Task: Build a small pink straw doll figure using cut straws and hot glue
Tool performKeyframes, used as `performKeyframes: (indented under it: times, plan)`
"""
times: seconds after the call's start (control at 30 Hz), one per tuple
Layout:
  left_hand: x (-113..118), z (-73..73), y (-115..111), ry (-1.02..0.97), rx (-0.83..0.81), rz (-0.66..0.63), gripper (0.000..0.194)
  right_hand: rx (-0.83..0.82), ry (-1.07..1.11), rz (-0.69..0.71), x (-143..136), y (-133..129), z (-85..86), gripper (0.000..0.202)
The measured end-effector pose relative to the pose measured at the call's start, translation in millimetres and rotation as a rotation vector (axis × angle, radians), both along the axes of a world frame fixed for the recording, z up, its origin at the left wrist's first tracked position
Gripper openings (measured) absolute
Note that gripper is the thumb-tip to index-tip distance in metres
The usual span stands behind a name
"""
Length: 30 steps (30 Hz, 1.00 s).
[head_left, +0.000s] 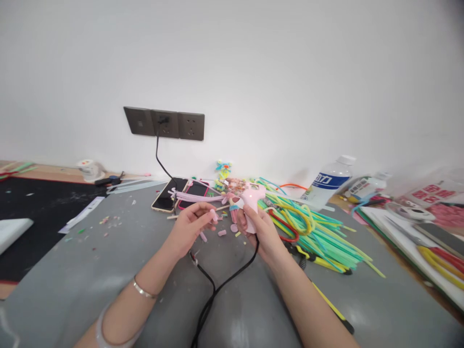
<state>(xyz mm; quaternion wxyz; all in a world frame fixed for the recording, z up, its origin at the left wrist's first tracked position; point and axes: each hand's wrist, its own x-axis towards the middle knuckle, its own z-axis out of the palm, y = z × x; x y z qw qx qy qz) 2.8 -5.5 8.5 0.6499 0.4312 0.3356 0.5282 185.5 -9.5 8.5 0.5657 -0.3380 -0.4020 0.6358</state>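
My right hand point(264, 231) is wrapped round the handle of a pink hot glue gun point(253, 195), its nozzle end toward the left. A black cord point(246, 266) runs down from the handle. Between the thumb and fingers of my left hand point(190, 227) is a small pale pink piece point(213, 215); its exact kind is unclear. The piece and the gun are apart. Beyond my hands lie pale pink fuzzy stems point(199, 197), and small pink bits point(222, 233) are scattered on the grey mat point(145, 256) between my hands.
Green and yellow chenille stems point(326, 237) lie to the right, with yellow-handled pliers point(319, 261) beside them. A bottle point(328, 181) stands by the wall. Two phones point(167, 194) lie behind my left hand. A socket panel point(165, 123) holds a plug. Scissors point(438, 261) lie far right.
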Motion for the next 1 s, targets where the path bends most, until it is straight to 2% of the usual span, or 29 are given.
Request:
performKeyframes:
  times: [0.27,0.47,0.63,0.8,1.0]
  plan:
    - [1,-2.2,-2,0.038,-0.012,-0.025,0.028,-0.015,-0.084,-0.010,-3,-3,0.4,0.041]
    - [1,-3.3,1,0.081,0.001,0.049,0.034,-0.025,-0.108,-0.032,-8,-3,-6.1,0.033]
    - [-1,-5.8,2,0.056,-0.010,0.089,0.032,-0.001,-0.130,-0.017,-6,-3,-4.5,0.040]
    - [-4,-5.2,4,0.038,-0.062,0.103,0.032,0.035,-0.140,0.026,5,-1,5.2,0.049]
    - [-7,-1.0,6,0.019,-0.100,0.128,0.034,0.091,-0.217,0.176,34,-1,11.6,0.054]
